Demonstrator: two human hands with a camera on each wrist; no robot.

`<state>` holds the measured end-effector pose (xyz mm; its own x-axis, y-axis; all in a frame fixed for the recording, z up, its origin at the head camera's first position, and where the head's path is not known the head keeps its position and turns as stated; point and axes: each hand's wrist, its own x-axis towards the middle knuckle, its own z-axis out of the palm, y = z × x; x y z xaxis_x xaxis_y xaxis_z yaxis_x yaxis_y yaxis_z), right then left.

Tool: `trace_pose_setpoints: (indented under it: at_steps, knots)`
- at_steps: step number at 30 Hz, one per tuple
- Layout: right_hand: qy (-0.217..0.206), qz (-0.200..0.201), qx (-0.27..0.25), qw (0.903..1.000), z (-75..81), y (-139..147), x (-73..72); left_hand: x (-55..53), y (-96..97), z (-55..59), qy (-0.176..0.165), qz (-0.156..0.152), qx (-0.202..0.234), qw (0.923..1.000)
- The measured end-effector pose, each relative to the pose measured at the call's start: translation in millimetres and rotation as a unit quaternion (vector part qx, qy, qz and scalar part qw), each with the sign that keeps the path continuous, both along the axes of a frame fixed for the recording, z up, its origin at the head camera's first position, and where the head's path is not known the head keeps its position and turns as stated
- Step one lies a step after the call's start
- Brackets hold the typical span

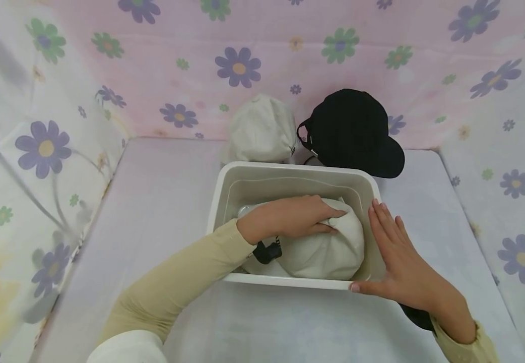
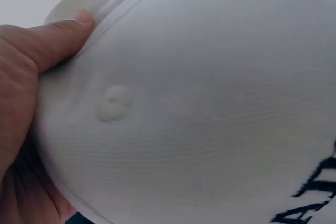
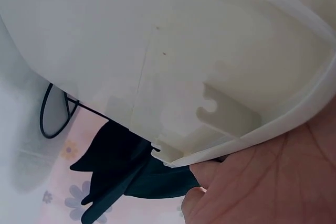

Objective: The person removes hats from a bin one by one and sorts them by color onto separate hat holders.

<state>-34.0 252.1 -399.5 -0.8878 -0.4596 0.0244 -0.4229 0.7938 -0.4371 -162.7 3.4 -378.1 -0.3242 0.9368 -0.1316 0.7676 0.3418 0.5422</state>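
Observation:
My left hand (image 1: 296,214) reaches into a pale plastic bin (image 1: 289,283) and grips a white cap (image 1: 326,257) lying in its right part. In the left wrist view, the thumb of my left hand (image 2: 31,77) presses on the cap's cloth beside a seam, with the other fingers behind it. Dark lettering (image 2: 315,187) and a stitched eyelet show on the white cap (image 2: 184,77). My right hand (image 1: 398,257), fingers straight, rests along the bin's right rim, thumb at the front corner. The right wrist view shows its palm (image 3: 268,182) against the rim.
Behind the bin stand another white cap (image 1: 262,131) and a black cap (image 1: 350,131), close to its back rim. A flowered pink cloth (image 1: 285,55) hangs behind them, and flowered sheets (image 1: 516,201) flank the white table (image 1: 167,171). A thin black wire loop (image 3: 44,114) shows beyond the bin.

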Motion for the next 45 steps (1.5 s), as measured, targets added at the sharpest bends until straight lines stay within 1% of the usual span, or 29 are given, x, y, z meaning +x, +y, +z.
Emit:
trace_pose_setpoints:
  at_steps: [4,7,9,11,13,16,19,21,23,24,26,28,29,31,33,34,35,36,37,39,41,43,44,45]
  knots:
    - [-0.005,-0.002,0.0,1.0,0.1,0.8,0.1,-1.6,-2.4,4.6,-0.01,0.002,0.035,0.9994]
    - [-0.008,0.0,-0.001,1.0,0.1,2.0,-0.4,-4.5,-7.2,10.7,-0.026,0.021,0.062,0.9975]
    - [-0.007,-0.003,-0.002,1.0,-0.4,2.7,-0.9,-7.9,-11.4,16.6,-0.035,0.034,0.088,0.9949]
    - [-0.01,-0.006,-0.009,0.9999,-1.1,2.9,-1.5,-12.0,-16.0,22.5,-0.045,0.045,0.124,0.9902]
    - [-0.017,-0.009,-0.02,0.9996,-2.0,2.9,-1.8,-16.0,-20.6,29.9,-0.047,0.048,0.162,0.9844]
    - [-0.03,-0.01,-0.043,0.9986,-2.6,2.5,-2.2,-20.7,-28.2,44.6,-0.038,0.059,0.21,0.9752]
    - [-0.037,-0.009,-0.058,0.9976,-2.2,1.7,-2.7,-24.6,-37.3,63.6,-0.018,0.085,0.242,0.9663]
    - [-0.04,-0.009,-0.059,0.9974,-2.1,0.8,-3.2,-27.0,-44.0,77.4,0.007,0.102,0.268,0.958]
    - [-0.041,-0.012,-0.056,0.9975,-2.5,-0.1,-3.2,-29.8,-50.2,92.8,0.038,0.115,0.3,0.9462]
    - [-0.039,-0.009,-0.05,0.998,-2.7,0.0,-2.5,-31.4,-53.4,100.9,0.06,0.123,0.313,0.9398]
    - [-0.026,-0.005,-0.041,0.9988,-3.6,0.3,-1.9,-34.3,-59.8,116.6,0.119,0.146,0.328,0.9258]
    - [-0.01,-0.001,-0.037,0.9992,-4.7,1.2,-1.0,-38.1,-65.8,130.5,0.183,0.175,0.323,0.9118]
    - [-0.001,0.002,-0.035,0.9994,-5.3,1.9,-0.8,-40.7,-68.4,135.8,0.215,0.193,0.314,0.9045]
    - [0.01,0.004,-0.036,0.9993,-5.9,2.8,-0.4,-47.3,-72.2,142.8,0.268,0.223,0.289,0.8915]
    - [0.011,0.001,-0.037,0.9992,-5.8,3.5,-0.2,-57.8,-73.0,143.5,0.297,0.243,0.262,0.8856]
    - [0.008,-0.001,-0.037,0.9993,-5.5,3.7,-0.1,-64.6,-72.2,141.4,0.302,0.249,0.248,0.8858]
    - [0.006,-0.003,-0.037,0.9993,-5.1,3.9,0.0,-72.2,-71.2,137.9,0.301,0.254,0.235,0.8885]
    - [0.003,-0.005,-0.038,0.9992,-4.7,4.0,0.0,-80.3,-70.1,132.8,0.297,0.256,0.222,0.8928]
    - [0.002,-0.005,-0.039,0.9992,-4.5,4.0,0.0,-89.0,-68.7,126.5,0.288,0.255,0.21,0.8987]
    - [-0.003,-0.006,-0.042,0.9991,-3.8,3.7,-0.2,-104.8,-65.9,113.3,0.249,0.257,0.192,0.9138]
    - [-0.007,-0.005,-0.042,0.9991,-3.4,3.1,-0.4,-117.1,-64.4,101.3,0.207,0.265,0.176,0.9253]
    - [-0.01,-0.006,-0.041,0.9991,-2.8,2.6,-0.2,-125.7,-63.5,92.1,0.17,0.27,0.172,0.9321]
    - [-0.013,-0.008,-0.037,0.9992,-2.5,2.5,0.1,-128.7,-63.1,88.6,0.158,0.272,0.171,0.9338]
    - [-0.014,-0.01,-0.034,0.9993,-2.2,2.4,0.5,-131.3,-62.6,86.0,0.152,0.273,0.17,0.9345]
